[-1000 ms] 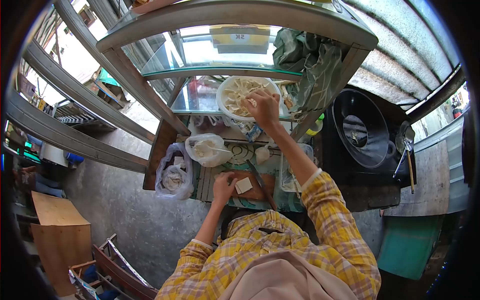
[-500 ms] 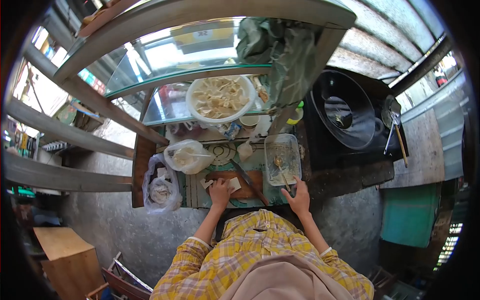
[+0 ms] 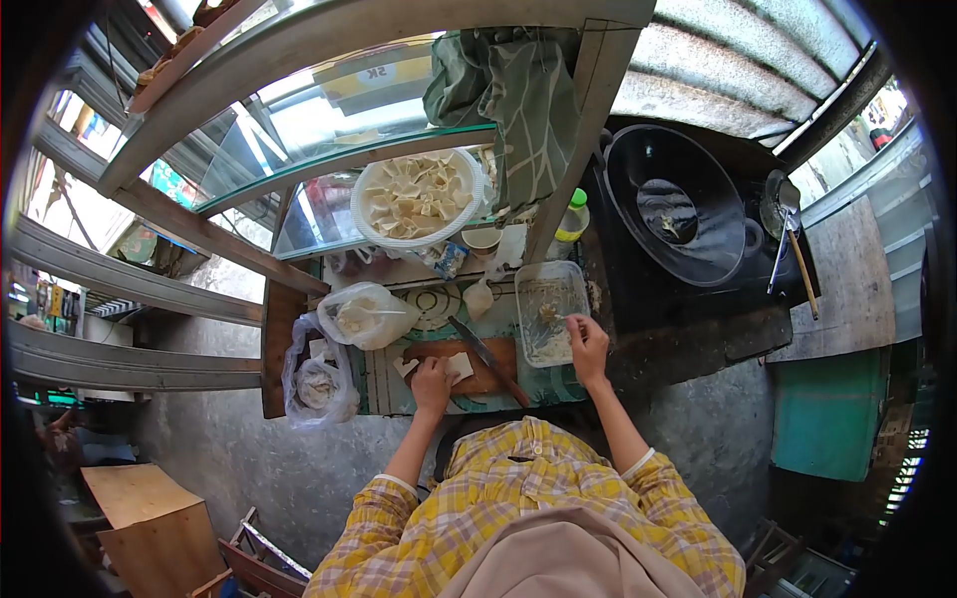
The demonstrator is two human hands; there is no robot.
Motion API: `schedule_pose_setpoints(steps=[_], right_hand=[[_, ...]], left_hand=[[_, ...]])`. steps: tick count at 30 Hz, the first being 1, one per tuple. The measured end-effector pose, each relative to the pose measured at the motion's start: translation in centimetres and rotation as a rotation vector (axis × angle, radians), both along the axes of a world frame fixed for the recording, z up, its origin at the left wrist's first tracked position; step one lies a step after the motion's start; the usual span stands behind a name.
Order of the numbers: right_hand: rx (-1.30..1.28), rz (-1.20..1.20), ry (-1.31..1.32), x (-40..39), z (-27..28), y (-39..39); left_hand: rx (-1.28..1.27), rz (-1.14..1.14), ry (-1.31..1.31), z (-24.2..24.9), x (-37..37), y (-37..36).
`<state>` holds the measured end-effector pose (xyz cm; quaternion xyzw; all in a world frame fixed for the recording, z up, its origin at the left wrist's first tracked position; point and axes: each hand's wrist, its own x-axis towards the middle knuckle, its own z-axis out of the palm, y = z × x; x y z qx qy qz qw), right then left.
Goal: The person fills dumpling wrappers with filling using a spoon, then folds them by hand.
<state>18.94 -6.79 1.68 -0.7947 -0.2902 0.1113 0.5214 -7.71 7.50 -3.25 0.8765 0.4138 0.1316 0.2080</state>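
My left hand [image 3: 433,385] rests at the left part of the brown cutting board [image 3: 490,382], its fingers pressed on a pale dough wrapper [image 3: 459,367]. A knife [image 3: 488,359] lies slantwise across the board. My right hand [image 3: 589,347] is closed at the right edge of a clear plastic container [image 3: 538,291] with pale filling inside. Its fingers are pinched round the handle of a spoon [image 3: 548,313], whose bowl is down in the container.
A white basket [image 3: 356,214] of folded dough pieces stands on the glass shelf. Two plastic bags [image 3: 344,401] [image 3: 397,317] sit at the left. A black wok [image 3: 718,239] is at the right, beside a green-capped bottle [image 3: 571,224] and long-handled utensils [image 3: 795,244].
My right hand has moved up and closed on the spoon from a looser, spread pose. The camera view has shifted slightly. My left hand stays at the wrapper.
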Motion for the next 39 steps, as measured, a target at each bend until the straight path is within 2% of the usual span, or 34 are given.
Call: schedule_pose_setpoints(steps=[6, 11, 14, 19, 23, 26, 28, 31, 34, 39], right_hand=[[-0.11, 0.165, -0.25, 2.5, 5.3, -0.5], [-0.202, 0.337, -0.352, 2.4, 5.9, -1.6], [-0.234, 0.373, -0.346, 2.1, 5.6, -1.8], [-0.225, 0.391, -0.293, 1.5, 3.7, -1.7], [-0.281, 0.429, -0.221, 1.2, 3.7, -1.5], [-0.244, 0.487, -0.203, 1.1, 3.6, -1.5], [-0.18, 0.548, -0.183, 1.4, 3.7, -1.5], [-0.107, 0.498, -0.289, 1.8, 4.4, -1.8], [-0.231, 0.525, -0.288, 1.4, 4.7, -2.2], [-0.233, 0.457, -0.219, 0.4, 3.0, -1.5]], left_hand=[[-0.086, 0.016, -0.016, -0.2, 0.1, 0.4], [-0.097, 0.052, -0.065, -1.0, -0.1, 1.1], [0.12, -0.137, -0.087, 1.9, 0.9, 1.5], [0.001, -0.462, -0.234, 5.9, 3.7, -1.0], [0.0, -0.637, -0.095, 6.5, 6.6, -4.5], [0.095, -0.696, -0.035, 2.8, 7.1, -5.9], [0.143, -0.687, -0.069, 2.9, 7.1, -6.1], [0.159, -0.671, -0.065, 3.9, 7.4, -6.1], [0.152, -0.659, -0.012, 3.4, 7.5, -6.2], [0.19, -0.653, -0.006, 3.0, 7.9, -6.0]])
